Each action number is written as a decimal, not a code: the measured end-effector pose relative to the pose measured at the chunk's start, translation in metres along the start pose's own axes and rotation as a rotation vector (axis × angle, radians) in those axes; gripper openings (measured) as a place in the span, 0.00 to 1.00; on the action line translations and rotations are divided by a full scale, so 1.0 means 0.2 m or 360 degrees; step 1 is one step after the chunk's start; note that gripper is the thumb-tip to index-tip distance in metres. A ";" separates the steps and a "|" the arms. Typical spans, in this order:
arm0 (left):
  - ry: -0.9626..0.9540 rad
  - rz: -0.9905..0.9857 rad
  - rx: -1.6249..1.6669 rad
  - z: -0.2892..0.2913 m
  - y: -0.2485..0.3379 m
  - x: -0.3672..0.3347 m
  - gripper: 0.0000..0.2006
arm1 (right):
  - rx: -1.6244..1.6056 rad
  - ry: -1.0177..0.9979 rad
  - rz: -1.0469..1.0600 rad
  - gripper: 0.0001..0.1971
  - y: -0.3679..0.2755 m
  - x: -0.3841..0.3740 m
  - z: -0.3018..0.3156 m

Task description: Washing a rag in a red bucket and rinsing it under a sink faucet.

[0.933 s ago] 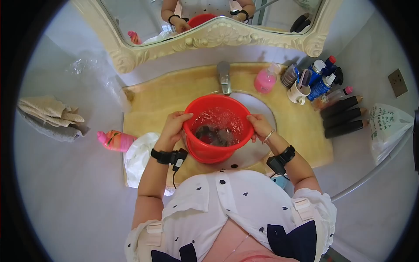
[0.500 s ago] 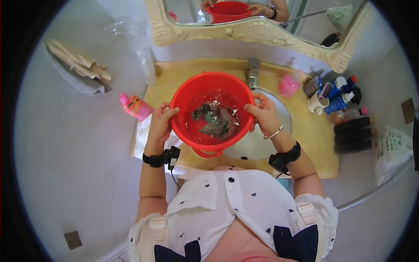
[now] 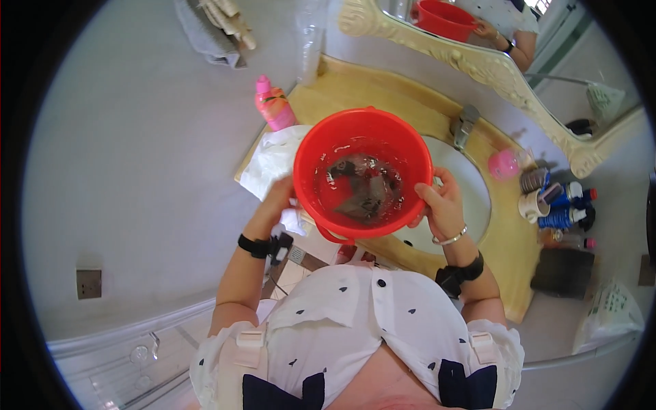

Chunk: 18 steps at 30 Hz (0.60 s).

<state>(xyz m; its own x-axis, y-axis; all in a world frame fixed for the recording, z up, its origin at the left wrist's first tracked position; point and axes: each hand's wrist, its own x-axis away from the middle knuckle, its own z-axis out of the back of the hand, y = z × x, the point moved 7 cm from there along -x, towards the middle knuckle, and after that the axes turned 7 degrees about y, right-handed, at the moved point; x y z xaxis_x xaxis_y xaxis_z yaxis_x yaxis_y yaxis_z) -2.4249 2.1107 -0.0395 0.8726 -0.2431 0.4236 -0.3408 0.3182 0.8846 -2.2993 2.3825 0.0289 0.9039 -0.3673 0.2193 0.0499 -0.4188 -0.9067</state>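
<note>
A red plastic bucket [image 3: 372, 124] is held up over the counter, just left of the sink. In it, water surrounds a dark grey cloth [image 3: 365, 199], with white bits about it. On the bucket's right side, my right hand [image 3: 443, 206] grips the rim, thumb on top and fingers curled below. My left hand [image 3: 279, 197] holds the opposite side, its fingers largely hidden by the bucket. The bucket's handle hangs down at the near side.
An oval white sink [image 3: 475, 198] with a metal faucet [image 3: 466, 128] is set in the yellow counter [image 3: 389, 87]. A pink bottle [image 3: 275, 106] and a crumpled white sheet [image 3: 273, 162] lie left. Toiletries crowd the right end beside a cup [image 3: 533, 205]. A framed mirror [image 3: 465, 51] hangs behind.
My view has turned leftward, bringing the floor and a glass-like enclosure into sight. Both hands still hold the bucket, which has shifted left relative to the sink. The cloth has shifted inside it.
</note>
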 end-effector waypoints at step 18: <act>-0.0531 -0.0044 0.0992 -0.88 1.16 0.51 0.15 | 0.0368 0.0209 0.0243 0.19 -0.41 0.25 0.70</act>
<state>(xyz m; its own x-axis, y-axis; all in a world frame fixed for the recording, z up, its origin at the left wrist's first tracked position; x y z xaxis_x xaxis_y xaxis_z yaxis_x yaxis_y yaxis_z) -2.3523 2.3212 0.1739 0.7642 -0.5431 0.3480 -0.5437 -0.2520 0.8006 -2.1993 2.5145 0.0635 0.8464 -0.5220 0.1053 0.0266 -0.1561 -0.9874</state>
